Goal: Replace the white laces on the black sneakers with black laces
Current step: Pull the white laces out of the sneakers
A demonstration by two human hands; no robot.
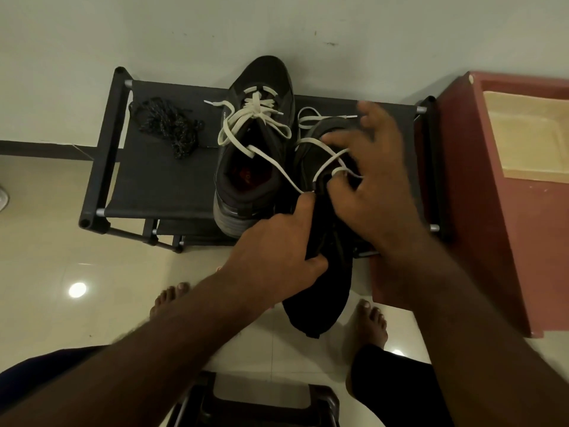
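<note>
Nearest us, our left hand [277,251] grips the sneaker [320,291] round its side and holds it tipped off the edge of the rack [160,180] toward us. Just beyond, at one o'clock, our right hand [372,192] is blurred. It has one finger hooked through a loop of the white lace [338,171], and its other fingers are spread. We judge this to be the unlacing step on this shoe, with the lace partly loose. Next we need to draw the loop clear of its eyelets, row by row, without snagging. At eleven o'clock the second sneaker [246,180] stands on the rack, untied but white-laced. Farther off, at ten o'clock, the black laces [169,127] lie bundled and untouched.
</note>
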